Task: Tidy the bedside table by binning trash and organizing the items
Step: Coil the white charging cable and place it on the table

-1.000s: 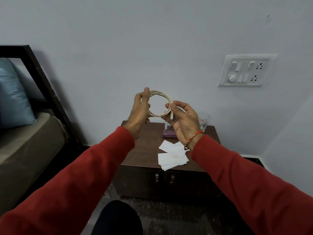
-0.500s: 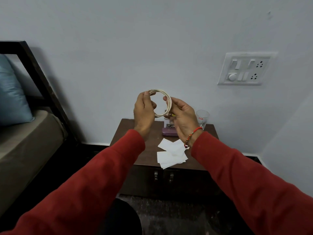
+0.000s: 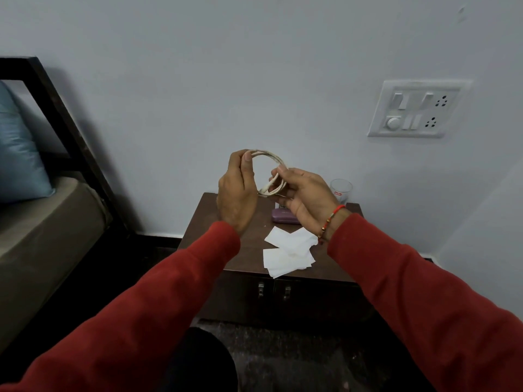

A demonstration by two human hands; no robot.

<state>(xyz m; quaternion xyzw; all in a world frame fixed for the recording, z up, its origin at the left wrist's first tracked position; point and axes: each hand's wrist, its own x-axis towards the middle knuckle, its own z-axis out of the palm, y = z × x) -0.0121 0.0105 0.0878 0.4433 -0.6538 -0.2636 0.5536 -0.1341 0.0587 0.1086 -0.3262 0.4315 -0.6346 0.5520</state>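
Below the hands, white papers point(image 3: 287, 251) lie fanned on the dark surface point(image 3: 203, 239). The right hand point(image 3: 304, 198) partly hides a purple case point(image 3: 280, 217); a glass point(image 3: 341, 190) stands just beyond its wrist. A bed point(image 3: 42, 222) lies well off past the left hand point(image 3: 236, 190). Both hands pinch a cream cable point(image 3: 268, 158), coiled into a loop, held in the air above the surface.

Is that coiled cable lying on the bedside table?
No, both hands, left and right, hold the coiled cable up above the bedside table.
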